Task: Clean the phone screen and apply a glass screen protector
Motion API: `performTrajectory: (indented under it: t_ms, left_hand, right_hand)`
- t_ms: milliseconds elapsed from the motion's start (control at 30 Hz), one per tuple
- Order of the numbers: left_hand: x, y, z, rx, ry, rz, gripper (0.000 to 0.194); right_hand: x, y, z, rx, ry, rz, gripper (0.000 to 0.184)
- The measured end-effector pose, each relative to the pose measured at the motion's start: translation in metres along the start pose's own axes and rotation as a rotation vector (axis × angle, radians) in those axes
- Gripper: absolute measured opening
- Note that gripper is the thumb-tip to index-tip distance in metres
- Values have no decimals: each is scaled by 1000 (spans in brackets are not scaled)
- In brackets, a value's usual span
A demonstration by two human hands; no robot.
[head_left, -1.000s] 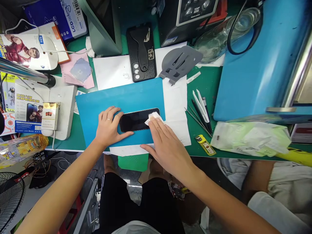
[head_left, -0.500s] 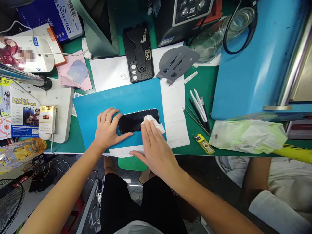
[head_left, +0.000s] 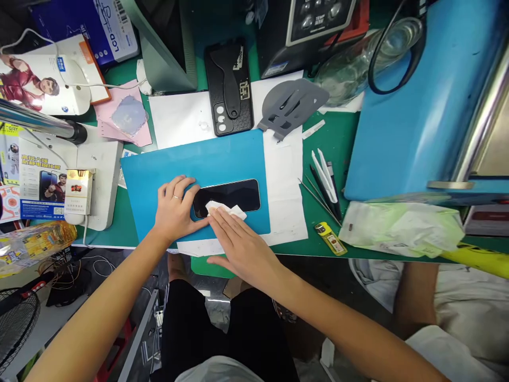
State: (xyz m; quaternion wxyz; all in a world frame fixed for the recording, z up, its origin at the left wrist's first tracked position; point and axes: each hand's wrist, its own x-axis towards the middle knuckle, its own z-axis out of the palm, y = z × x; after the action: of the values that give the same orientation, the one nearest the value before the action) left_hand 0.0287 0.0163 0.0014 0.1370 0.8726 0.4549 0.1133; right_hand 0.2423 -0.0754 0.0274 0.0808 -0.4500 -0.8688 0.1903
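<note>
A smartphone [head_left: 243, 194] with a dark screen lies face up on a blue mat [head_left: 159, 164]. My left hand [head_left: 174, 208] braces its left end, thumb along the near side and curled fingers at the far corner. With straight fingers held together, my right hand [head_left: 244, 246] presses a folded white tissue [head_left: 237, 212] onto the near left part of the screen. The tissue is partly hidden beneath those fingers, and its ends stick out on both sides.
Beyond the mat lie a black phone case [head_left: 229, 87] and a grey plastic piece [head_left: 292, 106]. Tweezers [head_left: 326, 178], a yellow lighter [head_left: 330, 239] and a wipes packet [head_left: 401, 228] are on the right. A cigarette pack [head_left: 78, 191] stands left. Another person's arm [head_left: 415, 294] is at lower right.
My right hand has slid the tissue leftward across the screen, from the right end toward my left hand. The left hand and the phone stay in place; the view has shifted slightly.
</note>
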Motion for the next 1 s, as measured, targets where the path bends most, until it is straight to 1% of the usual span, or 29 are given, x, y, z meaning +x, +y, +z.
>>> performTrajectory:
  t_ms: [133, 267, 367, 500, 633, 700, 800, 933, 1000]
  left_hand:
    - [-1, 0, 1, 6, -4, -5, 79]
    - [-1, -1, 2, 19, -12, -4, 82]
    - [0, -1, 1, 17, -15, -5, 84]
    - [0, -2, -1, -27, -10, 7, 95]
    - [0, -3, -2, -61, 14, 29, 98]
    - [0, -3, -3, -53, 18, 28, 97]
    - [1, -3, -3, -34, 5, 19, 95]
    - [1, -2, -2, -24, 1, 17, 96]
    - [1, -2, -2, -16, 0, 16, 97]
  right_hand:
    - [-16, 19, -8, -39, -4, 35, 98]
    - [-25, 32, -14, -66, -7, 81, 98]
    - [-20, 29, -12, -29, -24, 51, 103]
    - [-8, 20, -4, 46, -50, -50, 108]
    - [-8, 16, -1, 48, -60, -72, 102]
    - [-14, 18, -3, 31, -56, -61, 95]
    - [-25, 24, -10, -20, -36, -5, 88]
    - [-31, 32, -18, -66, -24, 69, 87]
    - [-28, 34, -19, -54, -34, 69, 90]
